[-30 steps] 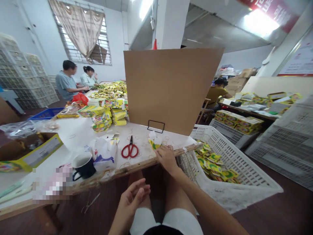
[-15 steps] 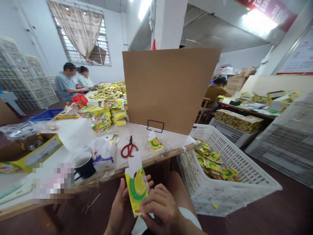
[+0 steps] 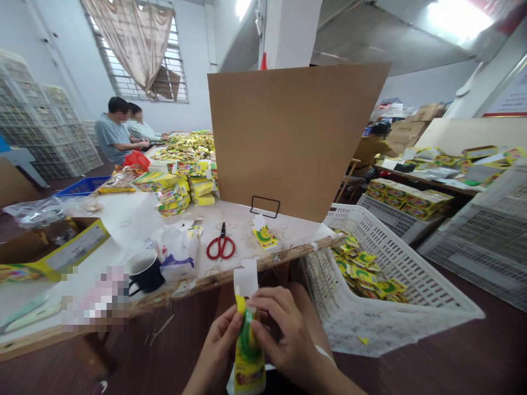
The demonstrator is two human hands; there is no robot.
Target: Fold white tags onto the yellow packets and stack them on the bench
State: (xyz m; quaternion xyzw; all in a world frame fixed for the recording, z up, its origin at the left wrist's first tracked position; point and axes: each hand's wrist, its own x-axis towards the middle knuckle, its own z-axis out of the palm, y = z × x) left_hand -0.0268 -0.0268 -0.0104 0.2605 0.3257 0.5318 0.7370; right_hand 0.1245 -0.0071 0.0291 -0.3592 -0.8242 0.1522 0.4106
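Both my hands hold one yellow and green carton (image 3: 248, 351) upright over my lap, its white flap sticking up at the top. My left hand (image 3: 217, 346) pinches its left edge with closed fingers. My right hand (image 3: 279, 333) grips its right side, fingers curled over the front. On the table edge ahead lies a small stack of flat cartons (image 3: 265, 237) of the same kind, with red scissors (image 3: 220, 244) to its left.
A tall cardboard sheet (image 3: 292, 137) stands on the wooden table (image 3: 135, 219). A dark mug (image 3: 144, 271) and tissue pack (image 3: 179, 258) sit at front left. A white crate (image 3: 395, 258) holding yellow packets stands on my right. Several people sit at the far tables.
I took a carton from the table edge with my right hand, brought it down to my lap, and now both hands squeeze it narrower. My view tilted slightly down.
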